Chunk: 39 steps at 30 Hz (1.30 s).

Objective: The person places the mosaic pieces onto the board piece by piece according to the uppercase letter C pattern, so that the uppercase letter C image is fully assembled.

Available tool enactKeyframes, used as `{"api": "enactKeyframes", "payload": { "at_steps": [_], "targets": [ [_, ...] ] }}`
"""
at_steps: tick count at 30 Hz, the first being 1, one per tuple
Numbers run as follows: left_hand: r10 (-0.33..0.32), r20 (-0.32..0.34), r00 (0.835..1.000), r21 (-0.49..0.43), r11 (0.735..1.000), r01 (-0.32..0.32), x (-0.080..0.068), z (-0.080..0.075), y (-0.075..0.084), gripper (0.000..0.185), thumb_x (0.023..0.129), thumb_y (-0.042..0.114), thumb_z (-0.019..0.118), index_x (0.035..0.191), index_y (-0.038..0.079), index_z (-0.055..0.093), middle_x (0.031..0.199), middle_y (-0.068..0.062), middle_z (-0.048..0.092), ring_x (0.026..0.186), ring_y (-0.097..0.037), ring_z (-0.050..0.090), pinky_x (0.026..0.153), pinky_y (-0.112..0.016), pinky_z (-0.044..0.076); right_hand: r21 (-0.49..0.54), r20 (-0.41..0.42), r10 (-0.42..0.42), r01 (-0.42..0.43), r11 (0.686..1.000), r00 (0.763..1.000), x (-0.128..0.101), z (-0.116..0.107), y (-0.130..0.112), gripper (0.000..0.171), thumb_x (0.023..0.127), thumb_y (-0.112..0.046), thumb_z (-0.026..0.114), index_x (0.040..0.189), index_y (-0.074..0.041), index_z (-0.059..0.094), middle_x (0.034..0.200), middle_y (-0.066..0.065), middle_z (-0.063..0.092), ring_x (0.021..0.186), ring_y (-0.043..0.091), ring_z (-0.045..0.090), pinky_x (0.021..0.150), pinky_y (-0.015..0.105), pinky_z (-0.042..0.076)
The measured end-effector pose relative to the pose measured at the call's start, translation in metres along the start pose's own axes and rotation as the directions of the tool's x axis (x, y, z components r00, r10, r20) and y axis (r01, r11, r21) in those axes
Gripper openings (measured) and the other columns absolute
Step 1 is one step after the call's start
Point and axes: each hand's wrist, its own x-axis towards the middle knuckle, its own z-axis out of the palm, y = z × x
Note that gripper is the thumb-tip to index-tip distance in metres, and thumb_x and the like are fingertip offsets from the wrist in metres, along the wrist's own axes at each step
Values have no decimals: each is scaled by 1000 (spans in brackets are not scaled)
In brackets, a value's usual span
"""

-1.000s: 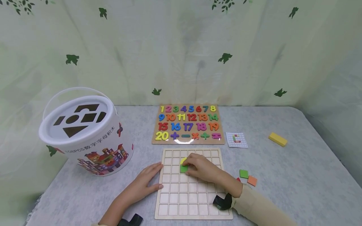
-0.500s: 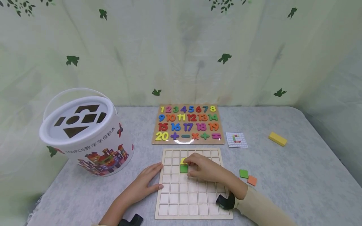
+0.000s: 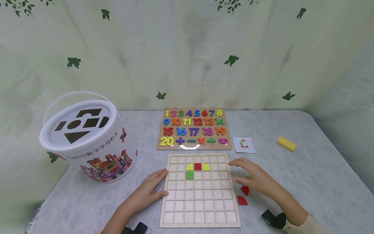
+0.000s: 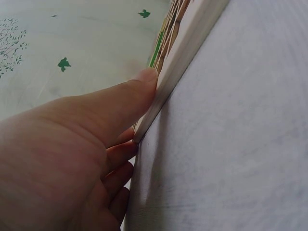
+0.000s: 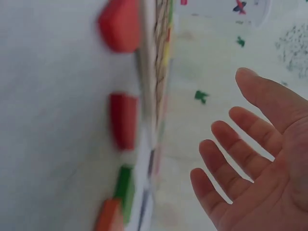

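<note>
A wooden grid board (image 3: 200, 208) lies flat on the grey table. In its second row sit a yellow quarter-round tile (image 3: 189, 167), a red square tile (image 3: 197, 166) and another yellow quarter-round tile (image 3: 205, 167); a green square tile (image 3: 189, 175) sits under the left one. My left hand (image 3: 152, 189) rests flat against the board's left edge (image 4: 180, 57), thumb along it. My right hand (image 3: 253, 178) hovers empty with spread fingers (image 5: 240, 154) just right of the board, above two red quarter-round tiles (image 3: 243, 195) on the table. A bit of green tile (image 3: 248, 177) shows beside it.
A white bucket (image 3: 87, 139) with shape slots in its lid stands at the left. A number puzzle board (image 3: 194, 129) lies behind the grid board, a small pattern card (image 3: 243, 145) to its right, and a yellow block (image 3: 286, 144) farther right.
My right hand left the tiles on the board and moved right, off the board, to above the loose tiles. The red square and second yellow tile now show. Left hand unmoved.
</note>
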Motion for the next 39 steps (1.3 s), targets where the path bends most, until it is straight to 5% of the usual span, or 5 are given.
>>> {"api": "enactKeyframes", "payload": {
  "at_steps": [11, 17, 23, 32, 39],
  "targets": [
    [-8, 30, 1000, -15, 1000, 8, 0, 0, 0, 70, 83, 44, 59, 139, 9, 35, 141, -8, 32, 128, -31, 26, 99, -53, 26, -25, 35, 158, -157, 987, 987, -30, -5, 40, 40, 77, -14, 71, 115, -10, 58, 113, 2, 54, 102, 20, 51, 85, 38, 45],
    [-11, 27, 1000, -14, 1000, 12, 0, 0, 1, 70, 83, 44, 60, 139, 9, 36, 141, -8, 32, 128, -32, 26, 99, -53, 25, -138, -5, 215, -213, 967, 977, -33, -6, 43, 30, 75, -13, 73, 103, -9, 63, 102, 1, 54, 89, 16, 52, 78, 33, 49],
    [-22, 27, 999, -10, 1000, 22, 0, 0, 0, 71, 82, 44, 61, 139, 10, 36, 141, -7, 32, 128, -31, 26, 99, -53, 25, -141, -29, 227, -229, 963, 973, -31, -7, 37, 30, 77, -16, 71, 105, -11, 63, 100, -2, 56, 88, 14, 51, 77, 33, 49],
    [-19, 12, 1000, -8, 1000, 19, -1, 0, 0, 70, 81, 42, 62, 138, 10, 37, 141, -7, 33, 128, -31, 27, 98, -52, 27, -81, -86, 69, -76, 994, 994, -21, -6, 4, 34, 78, -14, 70, 111, -11, 60, 102, -7, 57, 89, 16, 53, 75, 34, 49],
    [-24, 17, 1000, -13, 1000, 24, 0, -1, 0, 70, 81, 41, 63, 138, 10, 37, 141, -6, 33, 128, -29, 26, 99, -51, 26, -25, -137, -86, 83, 996, 987, -6, 10, -34, 36, 79, -16, 70, 113, -11, 59, 105, -8, 57, 91, 13, 55, 74, 33, 50]
  ]
}}
